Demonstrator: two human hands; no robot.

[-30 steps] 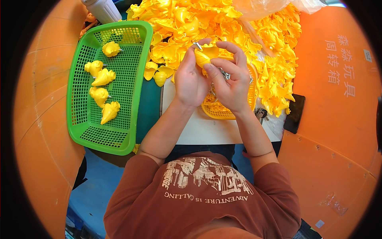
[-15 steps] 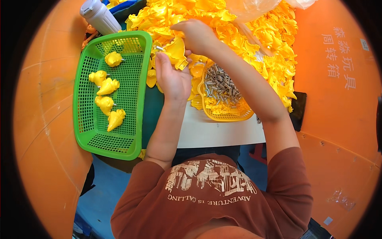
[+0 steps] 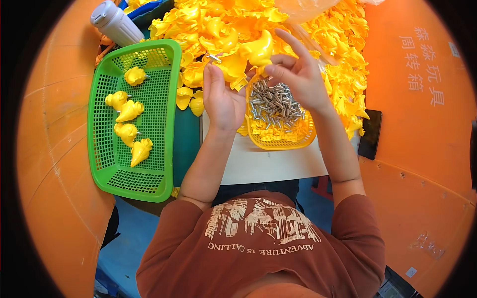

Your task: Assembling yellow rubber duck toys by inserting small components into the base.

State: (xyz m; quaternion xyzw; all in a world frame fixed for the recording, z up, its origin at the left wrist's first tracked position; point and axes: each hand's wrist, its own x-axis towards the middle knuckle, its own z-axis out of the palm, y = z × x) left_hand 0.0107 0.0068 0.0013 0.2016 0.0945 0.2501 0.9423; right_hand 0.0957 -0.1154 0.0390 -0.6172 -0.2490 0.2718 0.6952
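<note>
My left hand (image 3: 223, 107), palm up, is closed on a hollow yellow plastic shell half (image 3: 232, 67). A short metal pin (image 3: 214, 58) sticks out at that piece's left side, near my fingertips. Just to the right, my right hand (image 3: 307, 79) pinches a second yellow shell half (image 3: 259, 48), its rounded outer side showing, between thumb and fingers. The two pieces are close together; whether they touch I cannot tell. Below my right hand stands a yellow basket (image 3: 280, 145) with many loose metal pins (image 3: 274, 105) and small yellow parts.
A large heap of yellow plastic shells (image 3: 343, 74) covers the far side. On the left, a green basket (image 3: 171, 149) holds several joined yellow pieces (image 3: 130, 111). Behind it stands a pale bottle (image 3: 117, 25). A dark phone-like slab (image 3: 370, 134) lies at the right edge, beside an orange wall (image 3: 422, 149).
My right hand has come back from the heap, nearer to me and rightward, and now shows a shell half in its fingers. My left hand still holds its piece with the pin.
</note>
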